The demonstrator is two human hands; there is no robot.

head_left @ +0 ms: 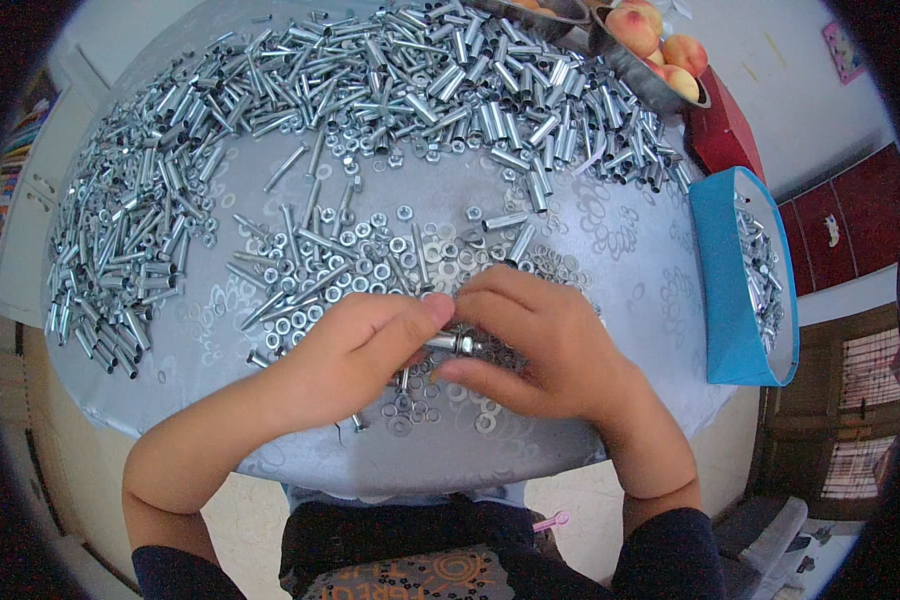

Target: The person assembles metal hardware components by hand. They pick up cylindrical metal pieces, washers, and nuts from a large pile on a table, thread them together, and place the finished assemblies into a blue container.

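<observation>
Between my hands is a sleeve anchor bolt (444,342), a shiny metal piece with a nut (465,344) toward its right end. My left hand (355,352) is closed on its left part, thumb on top. My right hand (540,345) curls round the nut end, with its thumb below and its fingers above; exactly where the fingertips touch is hidden. Under and beyond both hands lies a spread of loose hex nuts (398,244), flat washers (485,422) and bolts (315,236).
A big heap of metal sleeves and bolts (370,90) curves along the table's far and left sides. To the right stands a blue box (725,290) holding more metal parts. Metal bowls, one with peaches (682,54), and a red box (722,130) sit at the far right.
</observation>
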